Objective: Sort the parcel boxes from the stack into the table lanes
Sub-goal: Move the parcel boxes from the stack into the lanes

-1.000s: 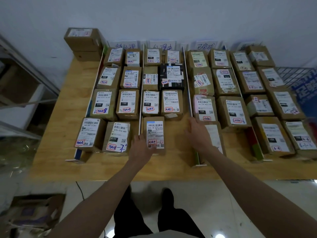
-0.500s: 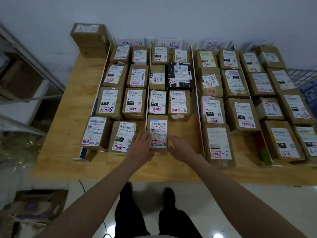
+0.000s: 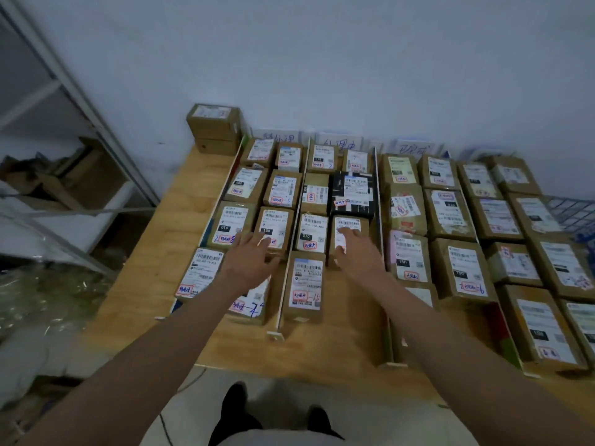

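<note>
Placement step appears complete: the parcel box (image 3: 306,286) lies in the middle lane on the counter (image 3: 190,201). Left hand (image 3: 249,262) and right hand (image 3: 355,249) hover released, fingers extended. Next: reach the stack (image 3: 214,128) at the far-left corner.

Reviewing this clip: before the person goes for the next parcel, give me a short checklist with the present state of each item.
1. Left hand free: ok, fingers spread, holding nothing, over the box marked 150.
2. Right hand free: ok, fingers straight, over a box in the second lane; whether they touch it, cannot tell.
3. Nearest parcel in the second lane lies flat between the dividers, label up: ok.
4. Room left in the second lane: ok, bare table beside that parcel.
5. Stack at the far left corner has boxes left: ok, two visible.
6. Next box's label readable from here: cannot tell, too small.
</note>
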Demonstrator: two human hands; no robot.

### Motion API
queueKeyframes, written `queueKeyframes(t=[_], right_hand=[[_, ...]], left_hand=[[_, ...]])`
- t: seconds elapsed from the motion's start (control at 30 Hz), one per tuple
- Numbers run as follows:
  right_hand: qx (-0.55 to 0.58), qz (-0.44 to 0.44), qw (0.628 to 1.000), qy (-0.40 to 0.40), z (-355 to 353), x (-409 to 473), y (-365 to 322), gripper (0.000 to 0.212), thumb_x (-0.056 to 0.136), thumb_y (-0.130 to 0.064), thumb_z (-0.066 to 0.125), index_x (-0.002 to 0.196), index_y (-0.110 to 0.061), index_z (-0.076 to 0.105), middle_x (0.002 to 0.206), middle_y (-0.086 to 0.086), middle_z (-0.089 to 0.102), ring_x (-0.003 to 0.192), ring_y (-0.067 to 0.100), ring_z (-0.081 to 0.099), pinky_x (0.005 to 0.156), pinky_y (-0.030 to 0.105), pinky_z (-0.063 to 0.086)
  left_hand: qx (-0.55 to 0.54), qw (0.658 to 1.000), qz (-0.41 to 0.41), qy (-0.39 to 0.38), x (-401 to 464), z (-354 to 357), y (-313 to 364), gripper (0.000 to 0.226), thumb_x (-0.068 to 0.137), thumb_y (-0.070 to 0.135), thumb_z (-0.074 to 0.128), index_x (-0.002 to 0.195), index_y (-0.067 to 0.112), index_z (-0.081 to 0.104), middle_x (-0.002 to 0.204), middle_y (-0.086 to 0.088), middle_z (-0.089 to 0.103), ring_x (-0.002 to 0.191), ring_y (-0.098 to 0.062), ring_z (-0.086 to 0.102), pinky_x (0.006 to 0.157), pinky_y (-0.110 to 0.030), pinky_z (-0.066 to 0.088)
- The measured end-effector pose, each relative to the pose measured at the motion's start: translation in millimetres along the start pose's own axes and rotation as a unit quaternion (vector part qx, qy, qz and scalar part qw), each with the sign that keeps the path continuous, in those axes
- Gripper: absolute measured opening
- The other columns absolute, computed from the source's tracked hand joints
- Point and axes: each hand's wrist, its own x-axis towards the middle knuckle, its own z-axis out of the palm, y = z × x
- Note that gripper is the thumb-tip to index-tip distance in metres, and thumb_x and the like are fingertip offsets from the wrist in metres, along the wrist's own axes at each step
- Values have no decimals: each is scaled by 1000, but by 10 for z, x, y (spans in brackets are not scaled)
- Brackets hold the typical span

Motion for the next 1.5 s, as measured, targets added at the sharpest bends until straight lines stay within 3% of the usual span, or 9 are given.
queueKeyframes(t=[0.27,0.5,0.8,1.0,1.33,1.5], right_hand=[[-29,-110,993,45,-162,553,-784,47,100,-24,46,146,-14,41,147,8,46,135,30,41,109,45,40],[-9,-139,988,60,106,1080,-1651,53,99,-23,47,150,-15,32,146,10,45,132,30,44,104,46,44],[15,-40,999,19,685,1931,-2621,58,96,-23,51,150,-18,31,146,10,45,133,33,41,103,48,42],[11,12,999,43,801,2732,-3069,45,98,-26,49,139,-12,41,138,11,51,128,31,45,101,47,44],[56,64,996,37,956,4303,-3352,43,97,-20,48,137,-7,42,137,13,47,127,32,45,104,49,41],[127,101,986,22,1093,4946,-3400,49,95,-18,54,141,-8,39,135,13,50,125,30,49,100,42,44]], left_hand=[[22,988,-125,88,-126,-551,-857,59,100,52,32,149,20,35,160,-1,26,147,-22,20,122,-42,4],[26,980,-167,100,58,-730,-1745,60,100,53,34,148,17,39,159,-4,28,147,-24,23,123,-44,9],[0,989,-121,80,903,-754,-3081,59,99,52,38,145,15,41,155,-4,35,144,-23,29,121,-44,15],[-27,993,-90,71,1861,-832,-3797,64,99,54,35,149,14,37,157,-6,31,145,-25,27,122,-42,10],[-57,994,-27,94,3571,-978,-4268,63,99,49,41,146,8,40,150,-12,41,135,-31,40,117,-44,21],[-210,972,-77,68,4158,-954,-4359,69,97,50,47,151,10,31,152,-13,36,136,-34,38,108,-47,35]])
